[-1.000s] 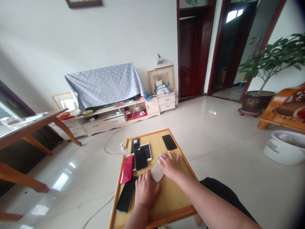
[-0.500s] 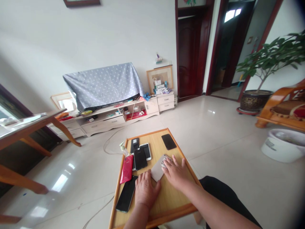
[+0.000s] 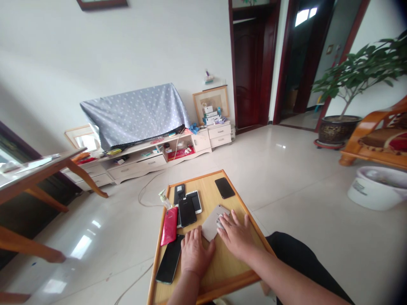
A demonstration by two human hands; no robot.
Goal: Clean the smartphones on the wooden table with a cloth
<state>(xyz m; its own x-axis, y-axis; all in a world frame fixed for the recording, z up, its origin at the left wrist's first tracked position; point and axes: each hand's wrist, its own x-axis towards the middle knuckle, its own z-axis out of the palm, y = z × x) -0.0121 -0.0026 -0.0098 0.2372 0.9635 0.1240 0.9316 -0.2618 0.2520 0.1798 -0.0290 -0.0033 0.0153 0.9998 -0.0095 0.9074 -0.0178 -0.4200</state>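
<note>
On the small wooden table (image 3: 229,275) lies a silvery-pink phone (image 3: 211,224), back up. My left hand (image 3: 194,250) grips its lower left corner between fingers and thumb. My right hand (image 3: 237,233) rests on its right side, fingertips pressing a small whitish wad (image 3: 219,221) onto the phone; the fingers partly hide the wad, and its material is unclear. Left of the hands are a large black phone (image 3: 168,260), a red phone (image 3: 169,226), a black phone (image 3: 187,212) overlapping a white-framed phone (image 3: 197,201), and another dark phone (image 3: 179,192).
A dark phone (image 3: 224,187) lies by the table's far right corner. A pump bottle (image 3: 165,199) stands at the left edge. Beyond are a low cabinet (image 3: 136,168) under a dotted cloth (image 3: 136,114), a white tub (image 3: 375,190) and a potted plant (image 3: 338,129).
My right hand has shifted very slightly down and to the right on the phone. My left hand and the phones stay in place; the camera view has tilted a little.
</note>
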